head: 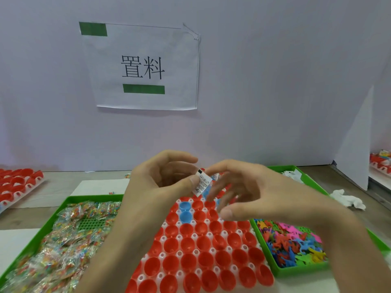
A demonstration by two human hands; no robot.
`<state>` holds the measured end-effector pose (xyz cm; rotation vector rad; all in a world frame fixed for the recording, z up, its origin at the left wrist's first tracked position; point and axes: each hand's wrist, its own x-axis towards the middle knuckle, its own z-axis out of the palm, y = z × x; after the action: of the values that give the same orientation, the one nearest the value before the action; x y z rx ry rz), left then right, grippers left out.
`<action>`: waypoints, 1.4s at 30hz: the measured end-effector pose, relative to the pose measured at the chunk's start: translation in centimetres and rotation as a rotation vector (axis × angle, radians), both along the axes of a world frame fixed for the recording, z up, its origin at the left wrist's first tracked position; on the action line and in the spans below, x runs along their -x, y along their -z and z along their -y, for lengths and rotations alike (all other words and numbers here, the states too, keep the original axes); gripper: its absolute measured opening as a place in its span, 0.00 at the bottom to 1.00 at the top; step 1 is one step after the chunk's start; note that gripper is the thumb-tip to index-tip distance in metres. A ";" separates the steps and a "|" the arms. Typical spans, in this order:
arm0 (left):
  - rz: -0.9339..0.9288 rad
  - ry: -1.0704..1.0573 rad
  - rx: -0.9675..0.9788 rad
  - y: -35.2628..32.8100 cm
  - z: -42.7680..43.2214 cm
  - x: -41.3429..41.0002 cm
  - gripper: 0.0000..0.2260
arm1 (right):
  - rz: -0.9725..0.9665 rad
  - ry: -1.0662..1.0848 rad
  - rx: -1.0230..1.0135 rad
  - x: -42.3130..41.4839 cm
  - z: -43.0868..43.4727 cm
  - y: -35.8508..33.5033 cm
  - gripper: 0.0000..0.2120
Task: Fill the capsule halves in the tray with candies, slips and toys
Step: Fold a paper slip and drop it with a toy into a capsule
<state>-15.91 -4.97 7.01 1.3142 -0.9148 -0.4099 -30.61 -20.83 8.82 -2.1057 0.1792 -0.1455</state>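
Note:
A white tray (pixel 178 237) in front of me holds rows of red capsule halves (pixel 201 244) and a few blue ones (pixel 185 206); the near halves look hollow. My left hand (pixel 160 182) is raised over the tray's far end and pinches a small printed white slip (pixel 202 183) between thumb and fingers. My right hand (pixel 243 193) is beside it with its fingers spread and relaxed, fingertips close to the slip, blurred. To the left, a green tray (pixel 63 210) is piled with clear candy packets (pixel 63 246). To the right, a green tray (pixel 275 269) holds small colourful toys (pixel 292 246).
A third green tray (pixel 304 176) with white slips stands at the far right. Crumpled white paper (pixel 347 199) lies beside it. Another tray of red capsule halves (pixel 17 185) sits at the far left. A white partition with a paper sign (pixel 143 68) closes the back.

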 end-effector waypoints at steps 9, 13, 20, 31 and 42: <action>-0.058 -0.005 0.009 -0.1 -0.1 -0.5 0.11 | -0.670 0.355 0.344 4.1 9.5 5.3 0.16; -0.045 0.003 -0.004 0.0 0.0 -0.5 0.12 | -0.684 0.322 0.337 2.1 9.3 7.3 0.16; -0.031 -0.011 -0.032 0.1 0.2 -0.6 0.13 | -0.573 0.368 0.281 1.7 9.7 7.9 0.06; -0.052 -0.030 -0.046 0.1 0.1 -0.7 0.11 | -0.287 0.638 0.417 2.5 10.7 7.2 0.18; -0.070 -0.046 -0.039 0.6 0.7 -0.2 0.10 | 0.245 0.409 0.075 1.0 4.4 1.8 0.14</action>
<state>-15.71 -5.65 6.37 1.3463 -0.8200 -0.4373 -31.65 -25.21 7.06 -2.0807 0.4615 -0.6587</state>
